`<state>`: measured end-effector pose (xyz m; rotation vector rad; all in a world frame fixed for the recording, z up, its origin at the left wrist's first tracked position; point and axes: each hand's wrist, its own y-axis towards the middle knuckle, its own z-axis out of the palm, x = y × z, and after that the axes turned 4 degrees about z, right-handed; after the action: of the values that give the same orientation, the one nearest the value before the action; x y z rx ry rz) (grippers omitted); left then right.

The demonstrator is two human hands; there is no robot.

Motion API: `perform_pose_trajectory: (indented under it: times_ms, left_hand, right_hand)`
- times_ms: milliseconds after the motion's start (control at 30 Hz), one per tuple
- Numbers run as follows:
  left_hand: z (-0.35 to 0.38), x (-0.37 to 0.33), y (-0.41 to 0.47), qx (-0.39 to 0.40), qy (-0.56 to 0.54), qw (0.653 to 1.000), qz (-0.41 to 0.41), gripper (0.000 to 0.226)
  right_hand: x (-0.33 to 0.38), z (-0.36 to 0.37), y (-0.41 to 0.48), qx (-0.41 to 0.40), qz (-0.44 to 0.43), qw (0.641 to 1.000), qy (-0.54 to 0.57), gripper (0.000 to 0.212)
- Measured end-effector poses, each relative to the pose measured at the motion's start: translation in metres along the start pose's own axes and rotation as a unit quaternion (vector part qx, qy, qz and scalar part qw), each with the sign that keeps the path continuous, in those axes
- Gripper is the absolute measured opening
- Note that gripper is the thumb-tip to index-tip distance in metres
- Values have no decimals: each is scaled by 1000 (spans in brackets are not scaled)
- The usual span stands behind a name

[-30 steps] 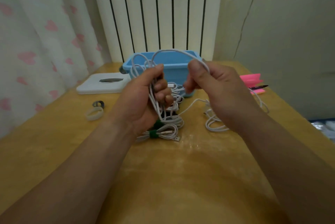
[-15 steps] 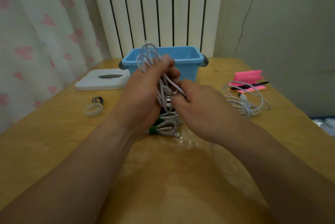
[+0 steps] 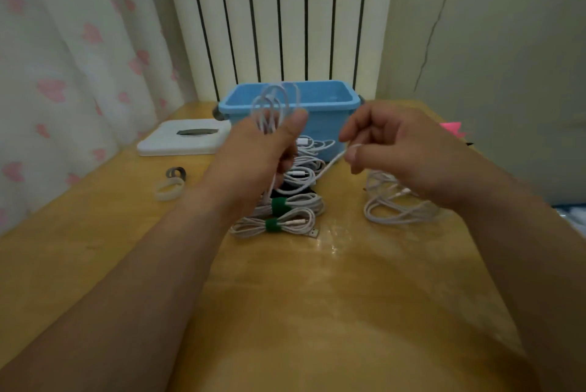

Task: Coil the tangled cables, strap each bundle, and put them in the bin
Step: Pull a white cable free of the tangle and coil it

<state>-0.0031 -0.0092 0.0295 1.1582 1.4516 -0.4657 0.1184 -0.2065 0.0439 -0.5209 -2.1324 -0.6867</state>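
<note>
L hand (image 3: 253,157) grips white cable coil (image 3: 273,104), thin glossy loops sticking up past thumb, in front of blue bin (image 3: 329,100). R hand (image 3: 402,150) pinches its free strand, stretched btwn hands. Two green-strapped bundles (image 3: 295,221) lie on counter (image 3: 317,312).

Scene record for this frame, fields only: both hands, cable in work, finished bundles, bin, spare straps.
left hand: grips white cable coil, loops standing above the fist
right hand: fingers pinch the coil's free strand
strapped bundles: two with green straps, on the table in front of the blue bin
loose cables: uncoiled heap below the right hand
spare straps: two, on the table at left
</note>
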Motion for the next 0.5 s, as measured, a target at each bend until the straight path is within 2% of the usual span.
perform_pose_trajectory:
  times_ms: [67, 167, 233, 300, 400, 500]
  left_hand:
    - [9, 0, -3, 52, -3, 998, -23, 47]
    - [18, -1, -7, 139, -68, 987, -38, 67]
    - [20, -1, -9, 184, -87, 978, -38, 49]
    - [22, -2, -11, 196, -72, 977, -42, 34]
    - [24, -2, -13, 205, -36, 978, -22, 19]
    - [19, -4, -13, 191, -103, 976, -27, 16]
  right_hand:
    - [1, 0, 1, -12, -23, 995, 92, 22]
    - [4, 6, 2, -25, -30, 992, 120, 20]
    - [4, 11, 2, -38, -30, 990, 130, 20]
    - [4, 16, 1, -62, -40, 992, 106, 20]
    - [2, 23, 1, -124, -83, 989, 1, 22]
    - [1, 25, 1, -186, -120, 974, -37, 23]
